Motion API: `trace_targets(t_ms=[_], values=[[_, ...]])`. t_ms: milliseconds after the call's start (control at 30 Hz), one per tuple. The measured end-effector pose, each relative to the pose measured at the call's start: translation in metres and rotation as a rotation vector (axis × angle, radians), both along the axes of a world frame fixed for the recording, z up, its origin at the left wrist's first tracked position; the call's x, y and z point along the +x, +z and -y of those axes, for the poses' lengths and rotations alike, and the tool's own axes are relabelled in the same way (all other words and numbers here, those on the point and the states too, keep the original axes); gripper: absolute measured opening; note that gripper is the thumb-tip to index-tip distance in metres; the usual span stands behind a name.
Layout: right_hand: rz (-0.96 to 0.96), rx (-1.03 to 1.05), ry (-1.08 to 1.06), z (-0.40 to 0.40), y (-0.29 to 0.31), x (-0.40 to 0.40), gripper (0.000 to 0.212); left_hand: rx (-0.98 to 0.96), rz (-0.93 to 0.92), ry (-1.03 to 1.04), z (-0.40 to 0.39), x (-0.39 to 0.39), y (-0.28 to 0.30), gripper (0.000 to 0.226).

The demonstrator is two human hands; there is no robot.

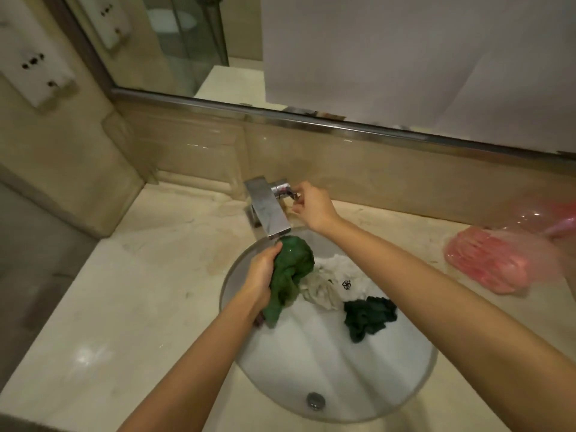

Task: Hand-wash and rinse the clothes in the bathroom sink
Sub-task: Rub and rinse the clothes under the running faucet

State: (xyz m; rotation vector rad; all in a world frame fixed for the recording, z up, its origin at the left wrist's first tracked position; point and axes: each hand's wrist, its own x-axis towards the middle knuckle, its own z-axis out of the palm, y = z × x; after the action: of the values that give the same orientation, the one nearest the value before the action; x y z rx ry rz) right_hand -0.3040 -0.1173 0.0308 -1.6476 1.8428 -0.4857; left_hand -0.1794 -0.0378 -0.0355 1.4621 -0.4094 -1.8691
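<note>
The person stands over the round white sink in the lower middle of the frame, both bare arms reaching in. The left hand is curled tight round a bunched green garment, lifting it just under the mouth of the square chrome faucet. The right hand is up at the faucet handle, fingers bent toward it; whether they actually pinch the lever or only touch it I cannot tell, as the fingertips are blurred.

More laundry lies in the basin: a white garment with a small dark emblem, and a dark green garment just right of it. No water shows from the spout, and the basin looks dry enough that the drain near the bottom edge stands plain.

What worries me is the tap. The green bundle is held so close to the outlet that a hard turn of the lever would likely send water bouncing off the cloth onto the beige countertop. The pink plastic bag at the right edge sits near enough to catch spray. The green dye could also bleed onto the white piece touching it once everything is wet. With the drain apparently open, no water would collect for soaking.
</note>
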Motion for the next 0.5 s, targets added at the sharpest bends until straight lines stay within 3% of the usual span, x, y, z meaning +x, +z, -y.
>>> trace_targets(t_ms=[167, 400, 500], values=[[0.025, -0.127, -0.016, 0.019, -0.010, -0.001, 0.013, -0.054, -0.037, 0.031, 0.018, 0.014, -0.010, 0.036], [0.319, -0.258, 0.031, 0.045, -0.015, -0.006, 0.011, -0.186, -0.033, 0.042, 0.033, 0.017, -0.038, 0.034], [0.361, -0.281, 0.049, 0.058, -0.020, -0.004, 0.009, -0.227, -0.030, 0.053, 0.031, 0.018, -0.054, 0.035]])
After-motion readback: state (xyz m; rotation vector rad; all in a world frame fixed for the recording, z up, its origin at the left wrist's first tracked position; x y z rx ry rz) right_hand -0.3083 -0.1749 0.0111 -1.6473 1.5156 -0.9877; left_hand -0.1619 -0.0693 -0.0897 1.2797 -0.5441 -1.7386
